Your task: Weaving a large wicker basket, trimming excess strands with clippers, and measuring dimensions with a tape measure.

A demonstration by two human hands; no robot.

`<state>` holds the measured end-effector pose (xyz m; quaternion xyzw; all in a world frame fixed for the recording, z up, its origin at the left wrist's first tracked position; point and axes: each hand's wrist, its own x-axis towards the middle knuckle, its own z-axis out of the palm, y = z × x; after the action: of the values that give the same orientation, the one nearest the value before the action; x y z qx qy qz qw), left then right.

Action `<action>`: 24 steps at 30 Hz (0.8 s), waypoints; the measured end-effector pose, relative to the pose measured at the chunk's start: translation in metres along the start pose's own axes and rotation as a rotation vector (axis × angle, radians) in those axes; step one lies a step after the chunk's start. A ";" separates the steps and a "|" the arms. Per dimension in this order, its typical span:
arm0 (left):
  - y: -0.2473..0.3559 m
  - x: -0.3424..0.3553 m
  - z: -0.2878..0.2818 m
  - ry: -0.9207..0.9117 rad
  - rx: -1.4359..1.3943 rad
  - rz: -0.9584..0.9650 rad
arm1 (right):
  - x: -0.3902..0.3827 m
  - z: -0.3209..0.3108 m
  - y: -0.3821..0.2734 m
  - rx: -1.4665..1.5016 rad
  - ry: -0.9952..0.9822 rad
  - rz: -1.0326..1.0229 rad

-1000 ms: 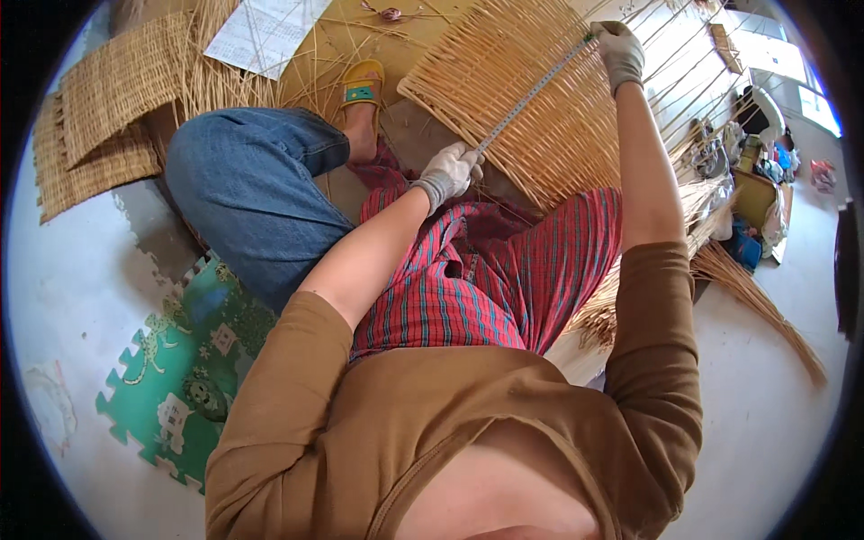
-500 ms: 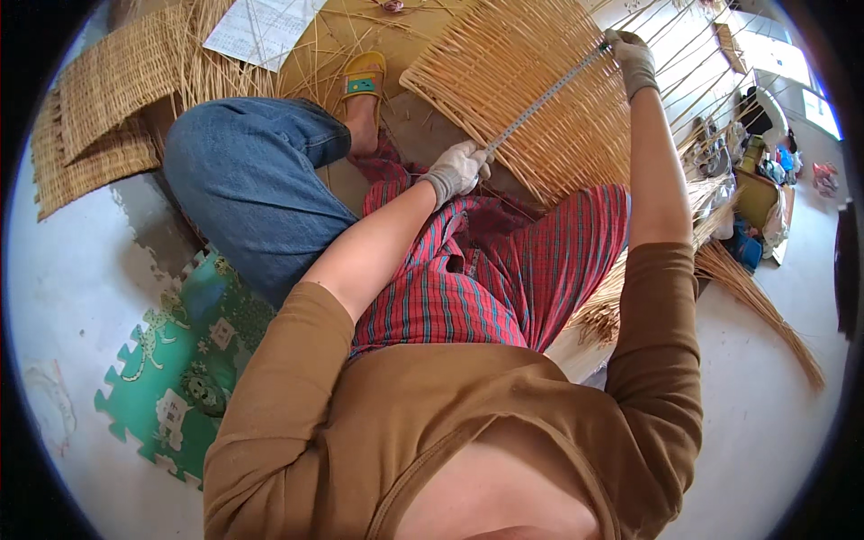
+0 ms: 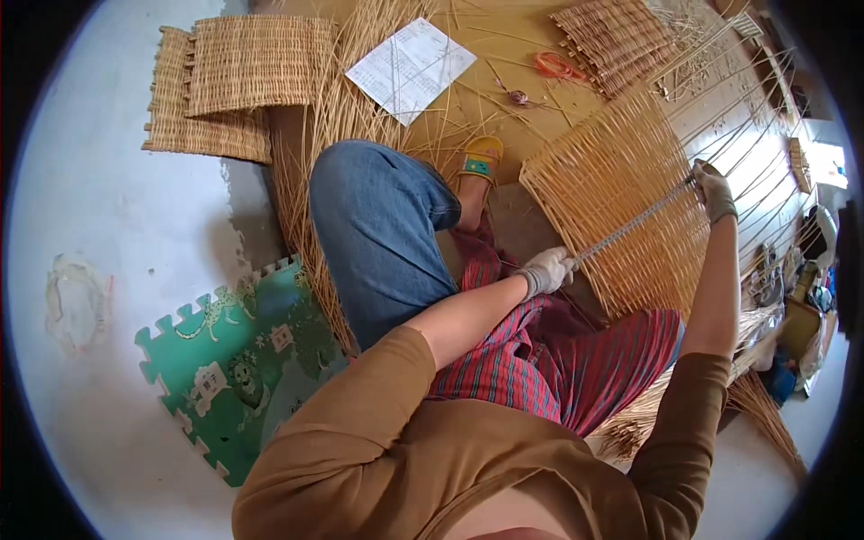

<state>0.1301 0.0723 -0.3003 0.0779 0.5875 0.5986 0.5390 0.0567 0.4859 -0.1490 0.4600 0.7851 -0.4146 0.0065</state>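
Spanning the half-woven tan wicker panel (image 3: 621,216), a long thin grey metal rod (image 3: 634,220) is held at both ends. One end is gripped closed by the gloved left hand (image 3: 547,270), the other by the gloved right hand (image 3: 715,192).

Bright daylight, even across the frame. Strongest light at the right edge, where the pale floor (image 3: 814,171) washes out to near white. Soft shadow under the bent knee in blue denim (image 3: 382,225). Upper left floor reads bluish-white, slightly overexposed. Heavy fisheye bend: straight canes curve near the rim; black vignette fills the corners. Centre sharp; right-edge clutter smeared and soft.
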 end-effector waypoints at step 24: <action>0.004 -0.011 -0.002 0.064 0.115 0.009 | 0.022 0.017 0.036 -0.075 0.214 -0.125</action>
<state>0.1306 0.0639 -0.2923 0.0922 0.6374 0.5684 0.5121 0.0640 0.4989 -0.1914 0.4511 0.8235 -0.3332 -0.0858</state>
